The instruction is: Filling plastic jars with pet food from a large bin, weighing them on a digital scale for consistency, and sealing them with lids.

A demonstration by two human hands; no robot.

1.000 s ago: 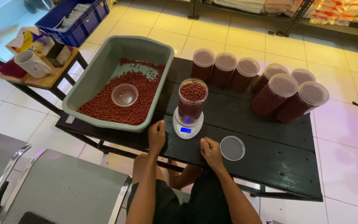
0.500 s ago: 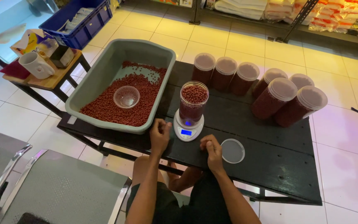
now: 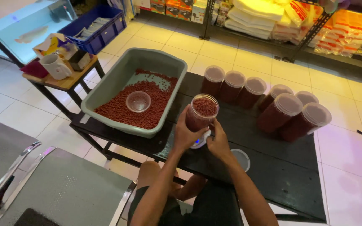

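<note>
Item: open jar [image 3: 202,113] of red pellets, uncapped; we are gripping it with left hand [image 3: 186,134] and right hand [image 3: 218,141] over scale [image 3: 199,141]. Seven lidded jars [image 3: 278,113] filled far right; lid [image 3: 240,159] waiting near right.

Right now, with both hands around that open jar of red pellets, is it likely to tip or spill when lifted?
Probably heavy for its size: the jar looks filled almost to the rim. With no lid on, a tilt would likely spill pellets. The left hand and right hand grip opposite sides, so it should stay steady.
</note>
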